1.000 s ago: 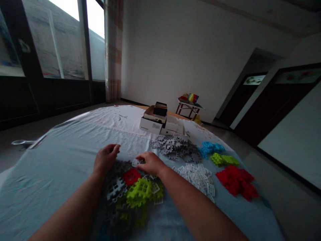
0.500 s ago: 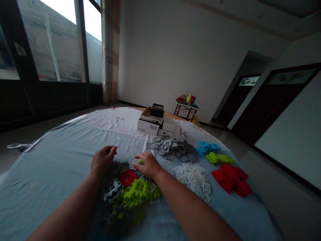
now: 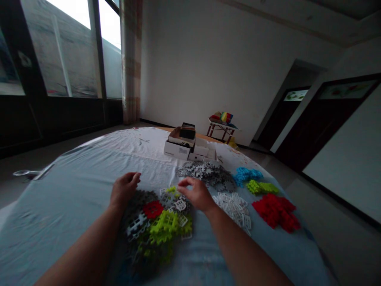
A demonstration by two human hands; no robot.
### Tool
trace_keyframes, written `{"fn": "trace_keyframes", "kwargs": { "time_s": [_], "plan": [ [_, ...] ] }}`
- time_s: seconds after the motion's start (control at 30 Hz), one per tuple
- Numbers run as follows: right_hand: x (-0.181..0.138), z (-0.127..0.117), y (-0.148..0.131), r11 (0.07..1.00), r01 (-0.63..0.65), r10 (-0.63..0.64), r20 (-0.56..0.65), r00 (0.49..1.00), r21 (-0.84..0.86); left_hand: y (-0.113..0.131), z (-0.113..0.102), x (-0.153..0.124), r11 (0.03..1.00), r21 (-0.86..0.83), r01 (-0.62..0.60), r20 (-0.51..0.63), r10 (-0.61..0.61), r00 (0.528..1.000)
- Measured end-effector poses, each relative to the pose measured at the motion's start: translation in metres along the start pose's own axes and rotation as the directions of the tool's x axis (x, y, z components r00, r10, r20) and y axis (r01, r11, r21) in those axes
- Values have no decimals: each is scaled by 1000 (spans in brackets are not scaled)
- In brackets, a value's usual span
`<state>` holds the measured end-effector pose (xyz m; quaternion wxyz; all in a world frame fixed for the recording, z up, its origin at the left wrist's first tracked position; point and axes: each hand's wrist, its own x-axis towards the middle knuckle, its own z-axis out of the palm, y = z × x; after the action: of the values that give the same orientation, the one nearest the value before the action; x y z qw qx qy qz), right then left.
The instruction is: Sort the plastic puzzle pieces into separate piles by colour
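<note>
A mixed pile of plastic interlocking pieces lies in front of me, with grey, white and yellow-green pieces (image 3: 163,226) and one red piece (image 3: 152,209). My left hand (image 3: 125,188) is over the pile's far left edge, fingers curled together; whatever they may hold is hidden. At the pile's far right side is my right hand (image 3: 196,193), its fingers pointing left and slightly apart, with nothing visible between them. Just left of its fingertips is a small yellow-green piece (image 3: 172,190). Beside the right wrist lies a heap of white window-like pieces (image 3: 233,208).
Separate heaps of grey (image 3: 208,174), blue (image 3: 247,176), yellow-green (image 3: 262,187) and red pieces (image 3: 276,212) lie along the right side. White boxes (image 3: 177,151) stand at the back of the cloth-covered table (image 3: 74,186). A small side table (image 3: 222,126) stands beyond.
My right hand has drawn back to the right from the pile's far part, uncovering yellow-green, grey and white pieces there. My left hand has hardly moved.
</note>
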<state>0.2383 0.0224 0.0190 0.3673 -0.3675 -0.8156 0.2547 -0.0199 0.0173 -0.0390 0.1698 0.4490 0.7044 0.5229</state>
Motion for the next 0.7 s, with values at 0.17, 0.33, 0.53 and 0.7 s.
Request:
{"fn": "trace_keyframes", "kwargs": {
  "time_s": [0.17,0.33,0.53,0.7],
  "plan": [
    [-29,-58,32,987,-68,43,-172,984,-143,1,1,-1,1000,-20,2,-13,-2,1000],
    [-45,-69,39,946,-71,-27,-296,955,-315,6,-3,-2,999,-30,12,-32,-13,999],
    [-44,-20,-10,959,146,-151,-5,988,-242,1,-13,1,998,55,11,-135,-3,991],
    [-33,24,-39,915,334,-279,245,929,-225,-6,-16,4,991,135,22,-150,-2,989]
  ]
}}
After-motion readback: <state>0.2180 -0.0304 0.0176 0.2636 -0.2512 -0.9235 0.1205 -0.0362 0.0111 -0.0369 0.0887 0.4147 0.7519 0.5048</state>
